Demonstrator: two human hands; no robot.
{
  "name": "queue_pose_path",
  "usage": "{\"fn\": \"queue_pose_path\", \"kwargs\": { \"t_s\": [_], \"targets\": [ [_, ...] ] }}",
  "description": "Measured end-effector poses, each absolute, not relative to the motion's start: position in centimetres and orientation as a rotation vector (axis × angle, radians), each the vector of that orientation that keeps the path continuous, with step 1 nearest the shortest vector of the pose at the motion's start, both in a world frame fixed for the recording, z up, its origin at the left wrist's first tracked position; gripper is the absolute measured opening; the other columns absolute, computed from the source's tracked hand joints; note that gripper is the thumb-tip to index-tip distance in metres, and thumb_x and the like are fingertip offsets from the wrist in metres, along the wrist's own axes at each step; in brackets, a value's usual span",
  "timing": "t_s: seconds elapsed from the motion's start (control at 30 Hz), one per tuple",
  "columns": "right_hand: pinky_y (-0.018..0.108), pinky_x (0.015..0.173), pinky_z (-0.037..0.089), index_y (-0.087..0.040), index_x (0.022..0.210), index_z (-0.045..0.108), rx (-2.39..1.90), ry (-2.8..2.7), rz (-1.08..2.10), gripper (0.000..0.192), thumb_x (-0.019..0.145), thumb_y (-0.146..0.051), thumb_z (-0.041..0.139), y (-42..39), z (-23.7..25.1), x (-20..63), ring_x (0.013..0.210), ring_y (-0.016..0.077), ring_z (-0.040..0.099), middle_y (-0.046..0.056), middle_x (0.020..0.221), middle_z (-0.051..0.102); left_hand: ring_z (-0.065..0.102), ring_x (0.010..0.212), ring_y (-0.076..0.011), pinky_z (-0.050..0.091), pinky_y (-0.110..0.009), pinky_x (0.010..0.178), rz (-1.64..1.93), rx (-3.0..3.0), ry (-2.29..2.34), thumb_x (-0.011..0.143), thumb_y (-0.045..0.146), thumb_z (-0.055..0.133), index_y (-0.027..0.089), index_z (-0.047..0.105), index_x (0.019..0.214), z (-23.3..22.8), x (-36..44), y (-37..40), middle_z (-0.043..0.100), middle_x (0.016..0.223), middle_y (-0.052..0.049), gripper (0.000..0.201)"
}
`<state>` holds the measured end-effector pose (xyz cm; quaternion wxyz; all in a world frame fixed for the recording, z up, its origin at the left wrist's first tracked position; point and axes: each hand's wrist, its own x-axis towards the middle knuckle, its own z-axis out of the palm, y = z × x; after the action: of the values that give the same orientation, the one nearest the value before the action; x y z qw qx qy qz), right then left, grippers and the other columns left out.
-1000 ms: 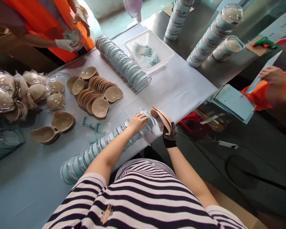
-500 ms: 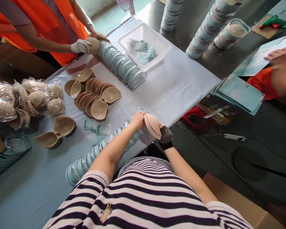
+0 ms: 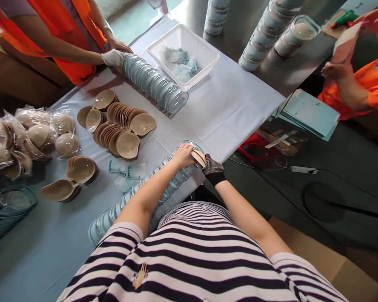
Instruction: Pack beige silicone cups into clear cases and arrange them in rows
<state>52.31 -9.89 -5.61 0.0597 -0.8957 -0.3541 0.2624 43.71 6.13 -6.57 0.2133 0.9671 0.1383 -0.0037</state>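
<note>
A folded pair of beige adhesive bra cups (image 3: 198,157) is between my two hands, at the mouth of the end clear plastic container (image 3: 193,144). My left hand (image 3: 183,155), bare, has its fingers closed on the cups' left side by the container rim. My right hand (image 3: 213,165), in a dark dotted glove, grips their right end; part of the cups is hidden by the fingers. Beneath my left forearm runs a row of clear containers (image 3: 135,195) lying on their sides. Printed sachets (image 3: 126,170) lie beside that row.
Stacked beige bra cups (image 3: 127,142) and plastic-wrapped ones (image 3: 39,136) cover the left side. A white basket (image 3: 204,75) holds sachets. Across the table, a co-worker's gloved hand (image 3: 112,58) is at another container row (image 3: 154,84). Another co-worker at right holds a card (image 3: 346,44).
My hands have brought the bra cups left and down against the end container. The co-worker's beige cups have gone from sight at the far row. The right co-worker has raised a card.
</note>
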Motion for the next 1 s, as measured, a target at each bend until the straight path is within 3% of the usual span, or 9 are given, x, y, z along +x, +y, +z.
{"fn": "queue_pose_path", "kwargs": {
  "t_s": [0.13, 0.37, 0.5, 0.6, 0.7, 0.77, 0.9, 1.0],
  "targets": [
    [0.03, 0.066, 0.043, -0.02, 0.129, 0.046, -2.744, -1.09, 0.793, 0.053, 0.083, -0.042, 0.06, -10.4, -5.4, 52.3, 0.083, 0.0261, 0.07, 0.01, 0.096, 0.073, 0.058, 0.113, -0.0302, 0.043, -0.045, 0.104, -0.011, 2.685, 0.304, 0.066, 0.03, 0.081, 0.017, 0.062, 0.103, -6.7, 43.9, 6.5, 0.066, 0.108, -0.014, 0.044],
    [0.027, 0.063, 0.036, -0.017, 0.111, 0.057, -2.689, -1.053, 0.593, 0.03, 0.094, -0.04, 0.045, -10.9, -8.3, 52.5, 0.083, 0.0227, 0.068, 0.011, 0.098, 0.073, 0.057, 0.112, -0.0281, 0.045, -0.042, 0.103, 0.075, 2.652, 0.274, 0.07, 0.039, 0.08, 0.02, 0.062, 0.109, -6.5, 43.3, 6.3, 0.065, 0.11, -0.01, 0.048],
    [0.026, 0.061, 0.036, -0.019, 0.115, 0.056, -2.615, -1.008, 0.692, 0.033, 0.089, -0.038, 0.054, -11.0, -9.3, 52.9, 0.074, 0.0208, 0.066, 0.006, 0.087, 0.073, 0.054, 0.112, -0.0275, 0.05, -0.04, 0.095, 0.093, 2.627, 0.356, 0.07, 0.039, 0.081, 0.02, 0.062, 0.104, -6.4, 42.7, 5.9, 0.061, 0.107, -0.01, 0.044],
    [0.025, 0.064, 0.041, -0.021, 0.113, 0.059, -2.504, -0.893, 0.751, 0.033, 0.083, -0.033, 0.062, -11.6, -9.2, 53.0, 0.074, 0.0184, 0.065, 0.002, 0.084, 0.072, 0.051, 0.119, -0.0286, 0.052, -0.04, 0.093, 0.09, 2.595, 0.44, 0.067, 0.04, 0.083, 0.021, 0.06, 0.107, -6.3, 42.5, 5.7, 0.055, 0.119, -0.012, 0.05],
    [0.025, 0.072, 0.045, -0.021, 0.097, 0.065, -2.45, -0.874, 0.755, 0.016, 0.086, -0.031, 0.058, -10.8, -8.8, 52.9, 0.084, 0.0178, 0.066, 0.004, 0.093, 0.074, 0.042, 0.133, -0.031, 0.045, -0.045, 0.105, 0.073, 2.581, 0.383, 0.066, 0.038, 0.084, 0.022, 0.056, 0.12, -6.2, 42.7, 5.9, 0.045, 0.139, -0.015, 0.062],
    [0.025, 0.074, 0.046, -0.02, 0.096, 0.067, -2.484, -0.905, 0.753, 0.018, 0.089, -0.029, 0.053, -9.8, -8.7, 52.6, 0.089, 0.019, 0.066, 0.007, 0.099, 0.074, 0.038, 0.137, -0.0319, 0.038, -0.048, 0.112, 0.052, 2.585, 0.321, 0.066, 0.037, 0.084, 0.022, 0.053, 0.125, -6.1, 42.8, 6.0, 0.042, 0.147, -0.015, 0.068],
    [0.027, 0.074, 0.046, -0.019, 0.103, 0.069, -2.569, -0.906, 0.809, 0.025, 0.093, -0.028, 0.049, -9.0, -8.3, 52.2, 0.09, 0.021, 0.068, 0.01, 0.105, 0.074, 0.038, 0.138, -0.032, 0.036, -0.049, 0.114, 0.031, 2.599, 0.307, 0.068, 0.037, 0.083, 0.021, 0.056, 0.12, -6.0, 42.9, 6.1, 0.046, 0.146, -0.014, 0.06],
    [0.024, 0.073, 0.047, -0.02, 0.099, 0.07, -2.454, -0.883, 0.977, 0.02, 0.09, -0.024, 0.052, -10.0, -7.8, 53.0, 0.084, 0.0168, 0.069, 0.005, 0.099, 0.075, 0.039, 0.137, -0.0317, 0.037, -0.049, 0.114, 0.04, 2.616, 0.307, 0.07, 0.039, 0.081, 0.02, 0.058, 0.115, -6.0, 42.7, 6.2, 0.047, 0.145, -0.015, 0.054]
  ]
}}
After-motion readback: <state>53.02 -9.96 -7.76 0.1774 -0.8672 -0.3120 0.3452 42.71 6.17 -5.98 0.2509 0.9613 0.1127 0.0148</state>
